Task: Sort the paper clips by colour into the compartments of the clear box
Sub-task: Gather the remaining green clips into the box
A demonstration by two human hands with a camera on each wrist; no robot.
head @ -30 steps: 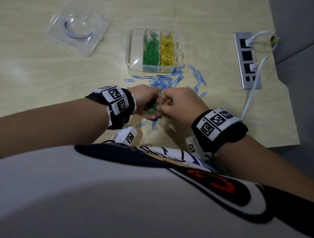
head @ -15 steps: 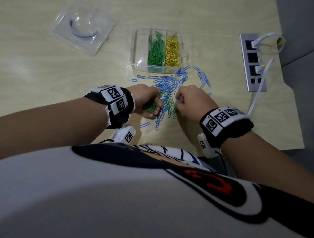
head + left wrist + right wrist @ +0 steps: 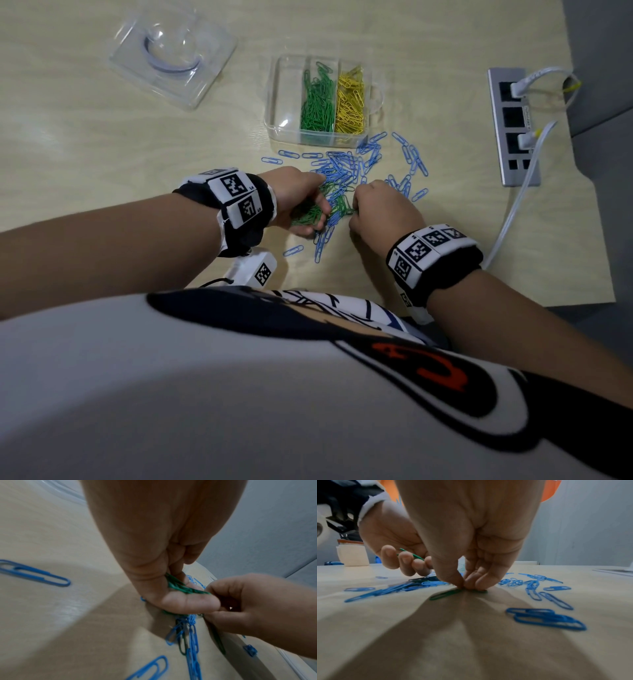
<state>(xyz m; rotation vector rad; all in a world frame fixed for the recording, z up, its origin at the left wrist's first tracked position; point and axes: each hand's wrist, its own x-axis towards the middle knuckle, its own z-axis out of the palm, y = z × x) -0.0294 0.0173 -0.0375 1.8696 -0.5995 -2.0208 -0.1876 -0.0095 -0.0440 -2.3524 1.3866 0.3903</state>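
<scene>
The clear box [image 3: 274, 102] stands on the table, with green clips [image 3: 317, 102] in its middle compartment, yellow clips [image 3: 351, 102] to their right and a bare compartment on the left. Loose blue clips [image 3: 342, 168] lie scattered in front of it. My left hand [image 3: 301, 202] is cupped around a bunch of green clips [image 3: 180, 586]. My right hand [image 3: 376, 209] pinches a green clip [image 3: 447, 594] against the table with thumb and fingertips [image 3: 471, 582], right beside the left hand. A few green clips [image 3: 342, 204] lie mixed with the blue ones between my hands.
The box's clear lid [image 3: 174, 58] lies at the back left. A silver power strip [image 3: 513, 126] with white cables [image 3: 513, 212] runs along the right edge. The table's front edge is close to my body. A white container [image 3: 353, 555] stands beyond my left hand.
My right hand has drawn away from the left hand, moved to the right and gone down onto the pile. The left hand stays put with its green bunch.
</scene>
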